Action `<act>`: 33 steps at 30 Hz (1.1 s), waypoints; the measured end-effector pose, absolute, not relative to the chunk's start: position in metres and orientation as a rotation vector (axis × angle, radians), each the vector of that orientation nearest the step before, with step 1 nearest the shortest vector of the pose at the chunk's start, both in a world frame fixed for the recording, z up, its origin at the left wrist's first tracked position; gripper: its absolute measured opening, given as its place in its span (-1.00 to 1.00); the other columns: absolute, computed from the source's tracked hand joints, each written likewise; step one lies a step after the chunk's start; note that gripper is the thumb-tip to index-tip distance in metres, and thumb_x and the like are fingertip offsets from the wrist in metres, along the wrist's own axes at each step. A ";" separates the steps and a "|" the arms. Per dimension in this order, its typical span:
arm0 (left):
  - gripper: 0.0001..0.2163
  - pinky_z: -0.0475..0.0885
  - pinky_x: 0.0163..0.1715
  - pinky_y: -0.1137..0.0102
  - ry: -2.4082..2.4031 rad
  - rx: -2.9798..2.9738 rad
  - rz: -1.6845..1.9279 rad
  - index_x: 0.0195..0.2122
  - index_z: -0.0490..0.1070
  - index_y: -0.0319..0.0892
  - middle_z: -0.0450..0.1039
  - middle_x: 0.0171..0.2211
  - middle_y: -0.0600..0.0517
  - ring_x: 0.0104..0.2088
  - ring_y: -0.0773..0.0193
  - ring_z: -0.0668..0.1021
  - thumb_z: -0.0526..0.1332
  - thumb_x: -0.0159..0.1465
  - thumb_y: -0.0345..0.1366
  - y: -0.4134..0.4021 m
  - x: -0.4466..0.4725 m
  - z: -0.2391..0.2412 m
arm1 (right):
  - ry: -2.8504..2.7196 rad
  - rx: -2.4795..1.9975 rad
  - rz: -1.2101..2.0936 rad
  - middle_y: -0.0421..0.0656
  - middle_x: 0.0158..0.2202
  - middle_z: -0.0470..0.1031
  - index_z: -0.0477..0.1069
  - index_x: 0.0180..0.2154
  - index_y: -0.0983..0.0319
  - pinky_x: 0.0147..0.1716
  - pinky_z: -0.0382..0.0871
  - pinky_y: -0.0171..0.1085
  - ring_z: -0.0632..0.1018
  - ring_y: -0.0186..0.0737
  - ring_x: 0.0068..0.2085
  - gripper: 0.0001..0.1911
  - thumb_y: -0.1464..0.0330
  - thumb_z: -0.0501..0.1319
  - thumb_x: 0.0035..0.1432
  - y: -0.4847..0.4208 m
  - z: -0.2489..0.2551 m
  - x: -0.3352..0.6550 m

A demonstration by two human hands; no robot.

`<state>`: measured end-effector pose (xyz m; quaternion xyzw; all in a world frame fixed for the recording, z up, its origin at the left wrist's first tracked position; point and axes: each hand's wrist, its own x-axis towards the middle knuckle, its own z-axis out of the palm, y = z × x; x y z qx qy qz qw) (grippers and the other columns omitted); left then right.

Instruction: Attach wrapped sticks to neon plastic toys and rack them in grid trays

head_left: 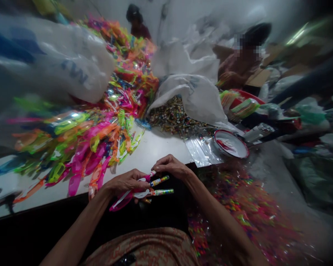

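My left hand (129,181) is closed around a bunch of bright pink translucent plastic pieces (122,202) with white parts. Small tubes with multicoloured contents (163,191) stick out of the bunch to the right, above my lap. My right hand (169,165) pinches at a small pink-and-white end (152,173) at the top of the bunch. Its fingertips hide most of what they hold. Left of my hands, a large heap of neon plastic pieces (83,136) in pink, orange, green and yellow lies on the white table (152,147).
Beyond my hands, a white sack (191,88) spills many small tubes (177,114). Clear plastic bags (202,149) and a red-rimmed bowl (230,143) are at the right table edge. Colourful bagged pieces (238,207) lie below right. Two people sit farther back.
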<state>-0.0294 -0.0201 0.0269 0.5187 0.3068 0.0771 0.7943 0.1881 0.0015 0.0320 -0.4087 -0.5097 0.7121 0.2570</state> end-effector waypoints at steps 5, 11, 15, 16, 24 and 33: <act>-0.67 0.32 -0.64 0.50 0.702 1.110 0.163 -0.34 0.46 -0.29 0.32 -0.61 0.10 -0.64 0.44 0.31 0.28 0.04 -0.09 -0.024 -0.028 0.031 | -1.507 -1.094 1.908 -0.20 -0.57 0.47 0.55 -0.41 0.35 -0.45 0.26 -0.37 0.41 -0.38 -0.51 -0.67 0.19 0.35 -0.11 -0.003 0.041 0.188; -0.67 0.22 -0.70 0.54 0.771 1.088 0.238 -0.40 0.45 -0.29 0.21 -0.66 0.15 -0.67 0.47 0.22 0.28 0.02 -0.07 -0.031 -0.026 0.030 | -1.678 -1.125 1.781 -0.22 -0.57 0.44 0.54 -0.41 0.35 -0.49 0.20 -0.39 0.36 -0.40 -0.51 -0.66 0.17 0.33 -0.08 -0.003 0.044 0.189; -0.66 0.24 -0.69 0.52 0.812 1.057 0.228 -0.39 0.46 -0.27 0.19 -0.67 0.17 -0.69 0.48 0.20 0.29 0.02 -0.05 -0.032 -0.029 0.026 | -1.677 -1.104 1.833 -0.21 -0.56 0.45 0.54 -0.40 0.36 -0.48 0.22 -0.38 0.38 -0.39 -0.51 -0.65 0.16 0.31 -0.06 -0.004 0.043 0.191; -0.66 0.24 -0.69 0.52 0.809 1.057 0.215 -0.39 0.46 -0.27 0.19 -0.67 0.17 -0.68 0.48 0.20 0.28 0.02 -0.05 -0.031 -0.029 0.025 | -1.681 -1.110 1.820 -0.21 -0.55 0.45 0.54 -0.40 0.35 -0.47 0.22 -0.38 0.38 -0.39 -0.50 -0.65 0.16 0.31 -0.07 -0.004 0.043 0.191; -0.65 0.25 -0.66 0.52 0.714 1.209 0.163 -0.44 0.45 -0.29 0.28 -0.64 0.11 -0.65 0.45 0.27 0.27 0.03 -0.03 -0.014 -0.026 0.030 | -1.953 -1.092 1.672 -0.13 -0.39 0.52 0.56 -0.34 0.30 -0.34 0.31 -0.31 0.48 -0.24 -0.35 -0.64 0.15 0.34 -0.11 0.008 0.049 0.178; -0.63 0.34 -0.44 0.45 1.516 1.822 0.734 -0.28 0.39 -0.22 0.41 -0.46 0.02 -0.43 0.26 0.46 0.11 0.15 0.03 0.092 -0.116 0.115 | -1.213 -1.458 1.201 -0.05 -0.40 0.50 0.51 -0.36 0.32 -0.39 0.35 -0.22 0.49 -0.21 -0.43 -0.53 0.03 0.30 -0.14 0.070 0.008 0.224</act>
